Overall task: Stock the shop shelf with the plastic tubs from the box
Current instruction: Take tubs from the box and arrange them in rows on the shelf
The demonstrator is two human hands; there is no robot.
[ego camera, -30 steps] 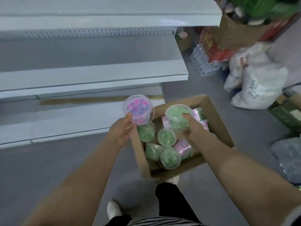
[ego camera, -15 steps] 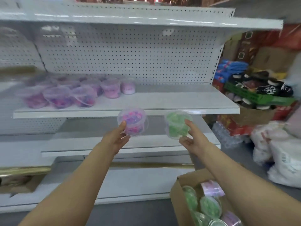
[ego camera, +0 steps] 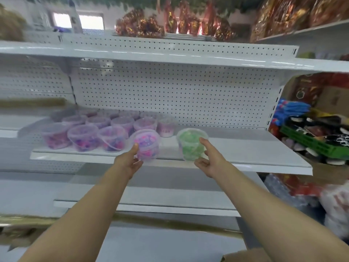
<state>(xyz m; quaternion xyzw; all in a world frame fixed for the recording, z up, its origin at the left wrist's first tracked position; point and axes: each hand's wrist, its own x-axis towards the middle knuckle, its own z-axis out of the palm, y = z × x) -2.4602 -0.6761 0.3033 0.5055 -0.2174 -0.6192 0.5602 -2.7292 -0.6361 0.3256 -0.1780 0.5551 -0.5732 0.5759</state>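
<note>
Fingers of our left hand (ego camera: 128, 163) curl round the side of a pink tub (ego camera: 147, 143), thumb up against its wall, while the fingers (ego camera: 204, 143) of our right hand (ego camera: 211, 161) hold a green tub (ego camera: 191, 143) in much the same way. A second ago both hands were down at the cardboard box, each lifting a tub out of it; half a second ago we had them raised in front of the lower shelves. Now both tubs are up at the level of the middle shelf (ego camera: 245, 146), just over its front edge, and only a corner of the box (ego camera: 243, 257) shows at the bottom of the view. The picture is blurred, so we cannot tell whether either tub already touches the shelf board or hangs just above it. The pink tub sits right at the end of the rows of pink tubs (ego camera: 98, 133) already stocked on the left part of the shelf, and the green one is a little to its right, over the bare stretch of board. We judge that the carry is over and the setting-down is the step in hand: the pink tub wants to close up against its neighbours, the green one to begin a group of its own beside them. Plenty of shelf remains free to the right, and the box held more tubs a moment ago, so we reckon more trips are still to come.
</note>
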